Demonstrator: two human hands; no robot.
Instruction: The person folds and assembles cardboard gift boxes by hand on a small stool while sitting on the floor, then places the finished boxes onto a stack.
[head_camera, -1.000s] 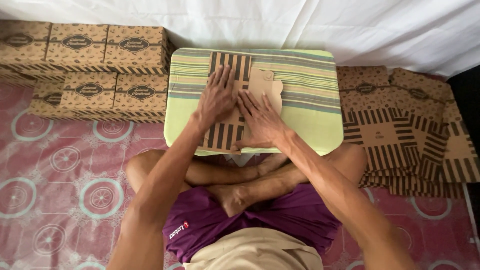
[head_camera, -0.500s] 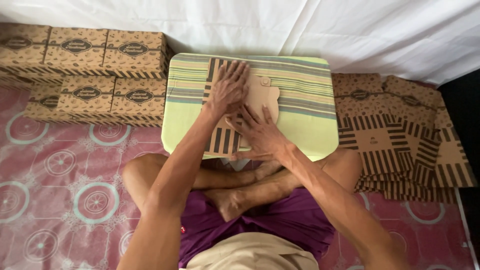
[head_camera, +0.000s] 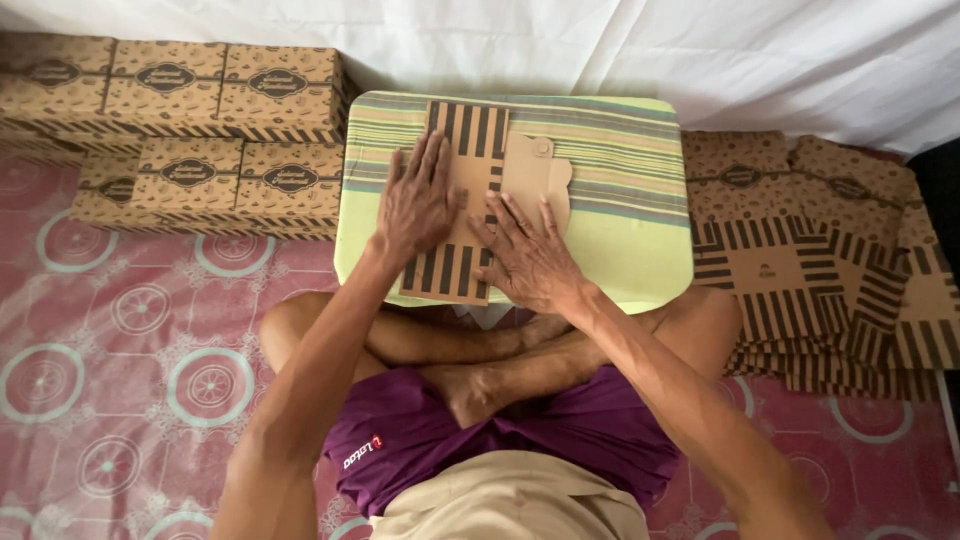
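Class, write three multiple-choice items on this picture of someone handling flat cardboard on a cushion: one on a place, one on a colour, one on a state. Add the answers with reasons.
1. Where is the stack of assembled boxes?
A. On the floor at the picture's left
B. On the cushion
C. On the person's lap

2. What colour are the person's shorts?
A. Green
B. Purple
C. White

3. How do the hands lie on the flat cardboard piece?
A. Both clenched in fists
B. Both lifted clear of it
C. Both laid flat, fingers spread

Answers:
1. A: the brown boxes stand in rows left of the striped cushion, on the patterned floor mat.
2. B: the fabric over the crossed legs is purple.
3. C: the left hand and the right hand press palm-down on the cardboard, which lies on the cushion.
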